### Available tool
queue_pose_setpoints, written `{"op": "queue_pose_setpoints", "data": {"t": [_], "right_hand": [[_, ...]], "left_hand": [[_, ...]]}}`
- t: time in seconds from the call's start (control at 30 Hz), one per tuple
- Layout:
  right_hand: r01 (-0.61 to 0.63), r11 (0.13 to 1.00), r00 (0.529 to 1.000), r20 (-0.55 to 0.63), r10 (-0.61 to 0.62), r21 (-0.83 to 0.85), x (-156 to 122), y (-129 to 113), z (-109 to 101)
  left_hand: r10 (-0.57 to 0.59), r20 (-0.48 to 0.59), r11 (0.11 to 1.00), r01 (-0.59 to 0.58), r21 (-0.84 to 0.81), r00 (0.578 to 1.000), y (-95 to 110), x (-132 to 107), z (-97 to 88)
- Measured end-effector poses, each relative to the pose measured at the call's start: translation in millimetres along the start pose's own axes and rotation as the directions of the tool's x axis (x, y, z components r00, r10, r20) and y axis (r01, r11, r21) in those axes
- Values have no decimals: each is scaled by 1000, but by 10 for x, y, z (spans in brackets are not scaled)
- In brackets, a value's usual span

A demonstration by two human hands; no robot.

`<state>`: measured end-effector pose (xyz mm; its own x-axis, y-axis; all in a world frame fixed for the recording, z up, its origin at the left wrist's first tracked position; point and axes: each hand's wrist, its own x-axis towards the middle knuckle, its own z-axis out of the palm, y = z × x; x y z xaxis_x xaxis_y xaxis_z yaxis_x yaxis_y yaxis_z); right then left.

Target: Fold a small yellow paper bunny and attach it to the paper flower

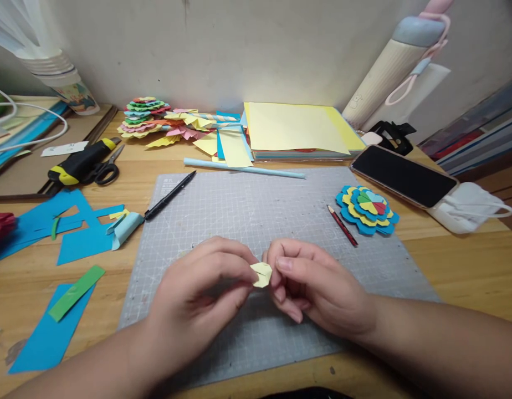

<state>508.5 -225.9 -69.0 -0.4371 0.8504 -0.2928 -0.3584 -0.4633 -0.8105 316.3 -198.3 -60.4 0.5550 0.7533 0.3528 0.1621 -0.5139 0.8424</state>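
Note:
Between my two hands, above the grey cutting mat (247,210), is a small folded piece of pale yellow paper (262,275). My left hand (201,293) pinches its left side between thumb and fingers. Curled close against the paper's right edge is my right hand (312,282), thumb pressed to the index finger; whether it grips the paper too is hard to see. A layered paper flower (367,209) in blue, yellow, green and red lies on the mat's right side, beside a short dark red pencil (342,226). A black pen (170,195) rests across the mat's upper left edge.
Left: blue paper pieces (87,244), a green strip (76,293), scissors (108,169) and a black-yellow tool (81,163). Back: a light blue paper tube (243,168), paper flowers (146,119), a yellow paper stack (293,127). Right: a phone (403,174), a white charger (464,208), a bottle (389,77).

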Motion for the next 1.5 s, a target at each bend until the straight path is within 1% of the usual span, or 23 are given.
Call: {"op": "queue_pose_setpoints", "data": {"t": [0.07,0.13,0.2,0.27,0.33,0.47,0.6,0.63,0.7,0.8,0.87,0.97,1.03,1.1,1.13,1.2,1.3,1.37,1.43,1.5], "right_hand": [[109,989,993,-39,-113,-98,-11,-2,10],[221,945,967,-69,-244,-240,-24,-7,26],[267,884,948,-62,-313,-383,-31,-11,40],[271,827,943,-35,-330,-493,-31,-10,46],[267,779,943,-15,-334,-567,-23,-4,42],[279,701,936,24,-350,-657,-2,15,21],[320,623,914,57,-403,-714,14,20,13],[328,619,908,59,-414,-714,15,20,14],[337,623,904,56,-424,-706,18,18,14],[319,652,917,49,-397,-688,27,24,8],[299,682,930,42,-366,-667,42,32,3],[269,749,938,-9,-345,-605,76,44,-2],[224,832,941,-108,-320,-507,104,45,-7],[186,902,931,-223,-288,-389,136,41,-21],[180,921,920,-272,-282,-345,153,38,-33],[203,931,891,-337,-303,-302,188,32,-63],[237,933,862,-385,-331,-271,228,32,-102],[241,936,859,-392,-329,-258,244,38,-112],[236,936,866,-381,-324,-260,255,41,-111],[231,933,873,-364,-324,-276,264,35,-103]], "left_hand": [[-80,-28,995,78,-69,996,-14,2,19],[-177,-51,977,170,-128,983,-24,6,36],[-277,-61,950,264,-164,959,-29,15,46],[-348,-51,925,334,-180,936,-28,27,50],[-390,-36,906,376,-193,920,-25,35,51],[-442,1,874,431,-225,897,-24,31,60],[-479,47,843,474,-255,877,-36,38,78],[-473,53,845,469,-256,880,-40,44,78],[-433,58,868,433,-243,900,-46,57,70],[-347,66,913,353,-206,936,-58,68,46],[-348,77,917,356,-178,935,-69,68,37],[-408,60,901,413,-134,911,-86,67,38],[-439,-12,893,435,-113,898,-94,77,28],[-458,-137,889,450,-91,878,-102,106,-11],[-466,-207,884,461,-75,860,-106,130,-45],[-471,-324,873,487,-37,820,-116,200,-141],[-463,-424,856,516,12,778,-142,366,-358],[-438,-500,851,524,39,747,-173,503,-548],[-400,-596,840,539,66,697,-221,636,-753],[-377,-679,820,567,71,630,-287,741,-931]]}}
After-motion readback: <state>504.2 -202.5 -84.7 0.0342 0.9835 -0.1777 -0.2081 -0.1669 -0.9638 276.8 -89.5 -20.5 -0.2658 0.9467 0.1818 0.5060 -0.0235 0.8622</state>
